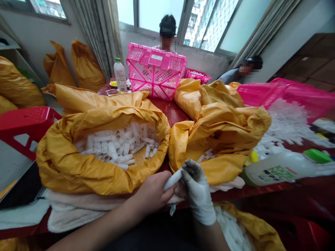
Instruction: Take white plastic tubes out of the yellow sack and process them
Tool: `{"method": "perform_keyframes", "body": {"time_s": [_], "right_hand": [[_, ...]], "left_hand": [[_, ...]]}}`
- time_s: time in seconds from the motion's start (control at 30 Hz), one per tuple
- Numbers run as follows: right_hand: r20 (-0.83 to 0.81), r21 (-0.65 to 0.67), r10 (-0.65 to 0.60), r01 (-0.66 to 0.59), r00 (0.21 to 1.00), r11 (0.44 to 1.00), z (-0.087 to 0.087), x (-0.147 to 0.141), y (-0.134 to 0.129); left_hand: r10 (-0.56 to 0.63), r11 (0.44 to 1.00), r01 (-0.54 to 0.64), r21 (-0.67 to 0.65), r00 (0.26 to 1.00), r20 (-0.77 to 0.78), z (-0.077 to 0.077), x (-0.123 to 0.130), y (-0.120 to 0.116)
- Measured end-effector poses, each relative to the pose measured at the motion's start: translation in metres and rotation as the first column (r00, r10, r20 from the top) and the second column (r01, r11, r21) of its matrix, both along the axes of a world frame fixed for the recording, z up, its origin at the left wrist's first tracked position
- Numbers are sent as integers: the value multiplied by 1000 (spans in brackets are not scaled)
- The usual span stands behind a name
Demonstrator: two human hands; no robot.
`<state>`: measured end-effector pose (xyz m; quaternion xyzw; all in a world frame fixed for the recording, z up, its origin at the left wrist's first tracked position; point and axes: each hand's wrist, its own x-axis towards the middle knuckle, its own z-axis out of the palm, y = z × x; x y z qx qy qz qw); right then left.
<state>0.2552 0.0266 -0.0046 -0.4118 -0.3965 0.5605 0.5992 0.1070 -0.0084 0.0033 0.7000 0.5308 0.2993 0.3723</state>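
A short white plastic tube (172, 180) is held between my two hands, low in the middle of the view. My bare left hand (154, 191) is closed around its lower end. At its upper end, the gloved fingers of my right hand (197, 191) pinch it; the glove is white with grey-stained fingertips. Just ahead on the left, an open yellow sack (60, 157) holds many similar white tubes (112, 148). To the right, a second yellow sack (225, 139) contains several tubes (206, 155) at its bottom.
A pink crate (157, 69) stands at the back, beside an upright bottle (120, 75). Another bottle (282, 167) lies on the right near a heap of white pieces (285, 118). Two people (167, 29) sit across. A red stool (26, 122) is left; a sack (251, 223) sits below right.
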Motion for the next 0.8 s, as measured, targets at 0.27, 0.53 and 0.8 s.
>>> {"method": "perform_keyframes", "body": {"time_s": [0.27,0.53,0.8], "right_hand": [[78,210,-204,184,976,960,-1,-4,-3],[134,262,-295,253,946,931,8,-10,-4],[13,191,-175,169,984,967,4,-11,-2]], "left_hand": [[-95,973,161,-166,933,347,-2,1,-1],[-44,999,46,-11,990,132,2,1,-3],[6,986,63,-157,917,400,2,6,-3]]}}
